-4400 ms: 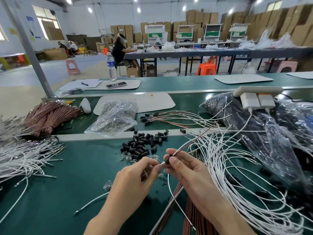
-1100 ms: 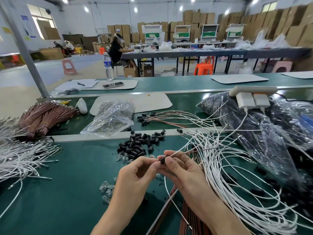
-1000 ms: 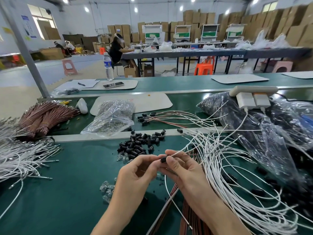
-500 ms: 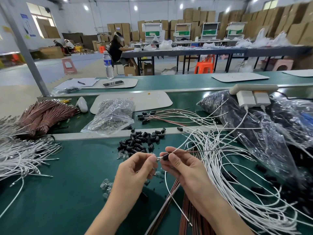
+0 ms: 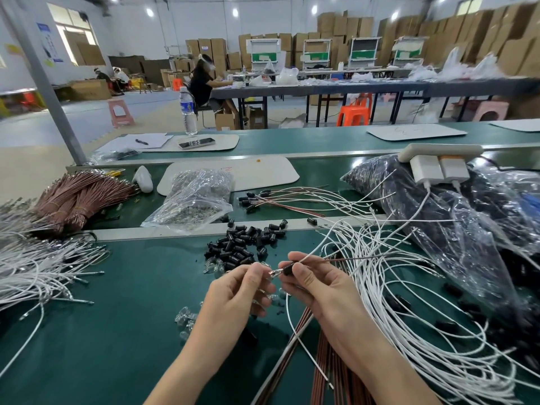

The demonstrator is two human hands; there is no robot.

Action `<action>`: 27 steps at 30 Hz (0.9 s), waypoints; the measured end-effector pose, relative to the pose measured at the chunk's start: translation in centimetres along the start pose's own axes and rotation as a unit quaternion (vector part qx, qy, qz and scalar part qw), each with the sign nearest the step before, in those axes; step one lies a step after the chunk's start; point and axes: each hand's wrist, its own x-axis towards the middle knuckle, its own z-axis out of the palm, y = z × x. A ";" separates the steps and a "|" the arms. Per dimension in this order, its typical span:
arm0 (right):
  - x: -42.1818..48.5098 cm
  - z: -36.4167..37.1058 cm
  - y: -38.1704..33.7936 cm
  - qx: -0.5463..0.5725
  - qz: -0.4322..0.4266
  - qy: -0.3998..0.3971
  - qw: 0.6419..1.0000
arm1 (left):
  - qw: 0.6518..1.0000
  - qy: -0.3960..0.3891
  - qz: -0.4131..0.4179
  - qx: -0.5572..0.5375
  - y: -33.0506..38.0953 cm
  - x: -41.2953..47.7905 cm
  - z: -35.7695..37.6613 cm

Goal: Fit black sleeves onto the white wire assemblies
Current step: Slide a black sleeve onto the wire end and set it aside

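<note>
Item: bench station, head view; places by clock face from the hands.

1. Left hand (image 5: 236, 290): centre, fingers curled. Thumb and forefinger pinch a small shiny tip (image 5: 273, 272); what kind of part it is cannot be told.
2. Right hand (image 5: 320, 283): just beside the left, at its 3 o'clock. Thumb and forefinger grip a black sleeve (image 5: 287, 269).
3. Sleeve: held above the table (image 5: 102, 317) between the two hands, with the tip projecting from its left end.
4. Wire (image 5: 309, 257): white, leaves the sleeve's right end under the right forefinger and runs toward 2 o'clock.
5. Sleeve pile (image 5: 242, 248): loose black sleeves at 11 to 12 o'clock, near the hands.
6. Loose wires (image 5: 388, 290): white tangle from 2 to 5 o'clock, touching the right wrist.
7. Brown wires (image 5: 336, 363): straight run at 6 o'clock, under the right forearm.
8. Clear parts (image 5: 187, 318): small cluster at 8 o'clock, beside the left wrist.
9. White bundle (image 5: 38, 267): 9 o'clock, well apart, at the frame edge.
10. Brown bundle (image 5: 79, 197): 10 o'clock, beyond the white bundle.
11. Clear bag (image 5: 195, 197): 11 o'clock, behind the sleeve pile.
12. Sleeved wires (image 5: 271, 198): 12 o'clock, a few lying fanned beside the clear bag.
13. Dark bag (image 5: 432, 217): 2 o'clock, large, with a power strip (image 5: 438, 150) on top.
14. Bottle (image 5: 188, 111): 12 o'clock, upright on the far table.
</note>
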 end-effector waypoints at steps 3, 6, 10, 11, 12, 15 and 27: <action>0.0 -0.1 -0.1 -0.006 -0.001 -0.005 1.000 | 1.000 -0.010 0.006 0.025 0.1 0.0 0.0; -0.1 0.0 -0.1 -0.023 -0.005 -0.005 1.000 | 0.999 -0.013 0.002 0.032 0.1 0.0 0.0; -0.2 0.1 0.0 -0.041 -0.004 -0.008 0.999 | 1.000 -0.008 0.000 0.028 -0.1 0.1 0.1; -0.2 0.1 0.1 -0.044 -0.003 -0.009 0.999 | 1.000 -0.006 -0.001 0.025 -0.1 0.1 0.2; -0.2 0.1 0.1 -0.051 -0.003 -0.012 0.999 | 1.000 -0.004 -0.002 0.022 -0.1 0.1 0.2; -0.3 0.1 0.3 -0.083 -0.001 -0.033 0.996 | 1.000 0.001 -0.004 0.022 -0.2 0.1 0.3; 0.0 -0.4 0.9 -0.113 -0.006 -0.042 0.993 | 0.999 -0.012 -0.001 0.035 -0.1 0.1 0.3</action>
